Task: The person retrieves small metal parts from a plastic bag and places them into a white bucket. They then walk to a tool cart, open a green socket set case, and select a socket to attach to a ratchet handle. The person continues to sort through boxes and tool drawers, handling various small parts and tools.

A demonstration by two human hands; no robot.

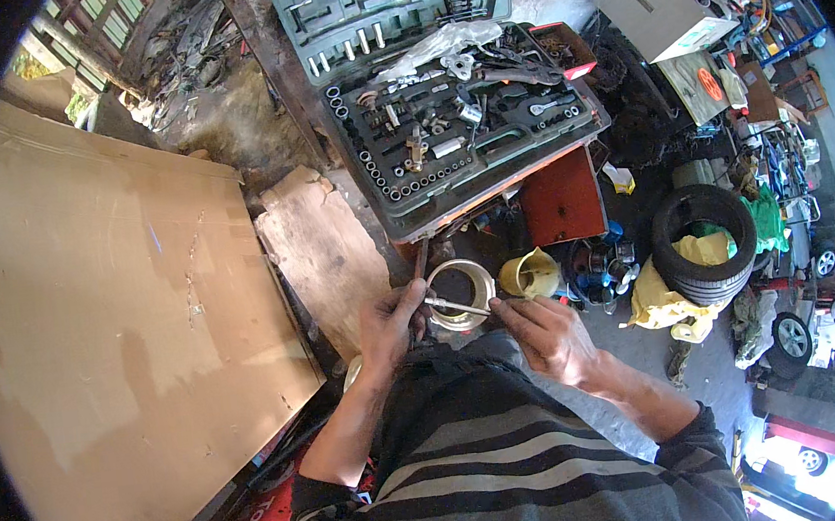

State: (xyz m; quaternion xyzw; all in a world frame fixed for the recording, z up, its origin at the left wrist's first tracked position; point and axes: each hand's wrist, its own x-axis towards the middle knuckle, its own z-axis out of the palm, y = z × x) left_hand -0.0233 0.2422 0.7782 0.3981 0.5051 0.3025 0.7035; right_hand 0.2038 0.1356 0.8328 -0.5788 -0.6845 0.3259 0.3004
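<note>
I see my left hand [389, 326] with its grip clamped on one end of a thin metal rod [457, 305]. My right hand [545, 334] pinches the rod's other end between its fingertips [498, 307]. The rod lies level between both grips, over a pale round can [461, 294]. Beyond the grips sits an open socket set [454, 121]; a yellow cup [529, 274] stands right of the can.

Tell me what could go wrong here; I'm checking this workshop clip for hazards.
The thin metal tool, held between left hand and right hand, sits right over the open round container; a slip could drop it in. The open socket case overhangs its red support, so a nudge might tip loose parts out.
</note>
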